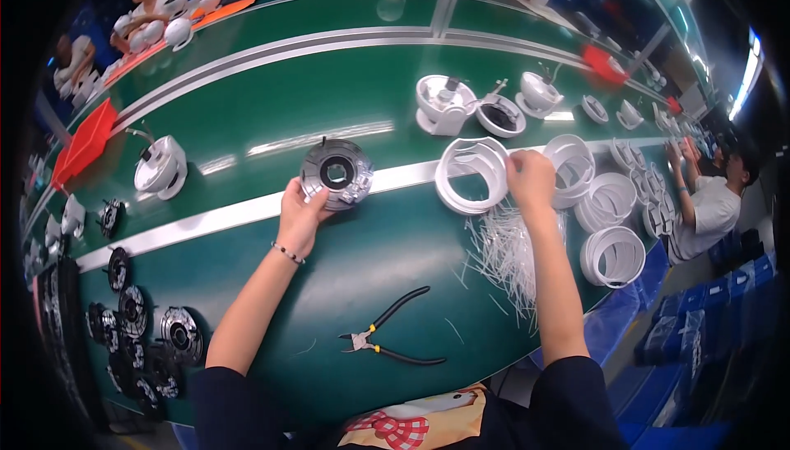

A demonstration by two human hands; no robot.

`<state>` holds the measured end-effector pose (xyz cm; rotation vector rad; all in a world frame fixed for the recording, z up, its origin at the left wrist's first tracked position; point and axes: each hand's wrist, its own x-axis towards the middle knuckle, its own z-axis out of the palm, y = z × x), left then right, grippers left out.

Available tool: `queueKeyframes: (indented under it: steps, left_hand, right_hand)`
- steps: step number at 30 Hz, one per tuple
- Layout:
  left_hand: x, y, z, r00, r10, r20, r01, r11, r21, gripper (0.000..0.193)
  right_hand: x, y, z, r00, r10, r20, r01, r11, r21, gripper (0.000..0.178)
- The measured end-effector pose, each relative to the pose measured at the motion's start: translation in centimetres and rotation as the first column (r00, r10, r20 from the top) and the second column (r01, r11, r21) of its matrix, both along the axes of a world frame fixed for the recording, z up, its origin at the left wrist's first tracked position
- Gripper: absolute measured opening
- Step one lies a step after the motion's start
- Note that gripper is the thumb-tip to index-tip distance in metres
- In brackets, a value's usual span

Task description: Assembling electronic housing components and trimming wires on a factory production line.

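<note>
Left hand (303, 213) is grasping a round black-and-silver disc (319, 172) by its lower edge; right hand (532, 180) is pinching the near rim of an open white plastic ring (445, 190), which is sitting right of the disc.

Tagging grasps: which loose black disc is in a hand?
The black disc in the left hand, near mid-picture; the other loose discs sit at the picture's left, untouched.
</note>
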<state>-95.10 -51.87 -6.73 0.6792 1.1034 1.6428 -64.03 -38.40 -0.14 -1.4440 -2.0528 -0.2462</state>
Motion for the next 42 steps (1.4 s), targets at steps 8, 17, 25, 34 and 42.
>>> queueKeyframes:
  steps: [8,17,25,34,42]
  left_hand:
    - [-1.6,-5.3,-2.2,0.982,0.187,0.038,-0.19,0.971,0.147,0.045]
    - [-2.3,-5.7,-2.9,0.971,0.214,0.109,-0.229,0.96,0.163,0.052]
    - [-2.9,-5.9,-3.0,0.968,0.209,0.138,-0.231,0.957,0.173,0.054]
    - [-3.9,-7.5,-3.4,0.997,-0.018,0.069,0.004,0.981,0.194,0.05]
    - [-8.9,-9.5,-1.1,0.567,-0.417,0.71,0.324,0.906,0.273,0.094]
  right_hand:
    - [-8.2,-4.7,2.5,0.943,0.331,-0.029,-0.332,0.942,-0.054,0.007]
    - [-12.2,-9.1,-2.8,0.915,0.403,-0.003,-0.389,0.882,-0.266,0.064]
    - [-14.7,-11.1,-2.7,0.836,0.517,-0.182,-0.513,0.619,-0.595,0.114]
    - [-22.6,-14.1,-3.1,0.724,0.371,-0.582,-0.648,0.655,-0.388,0.117]
    - [-24.7,-16.5,-3.1,0.682,0.576,-0.45,-0.728,0.595,-0.342,0.119]
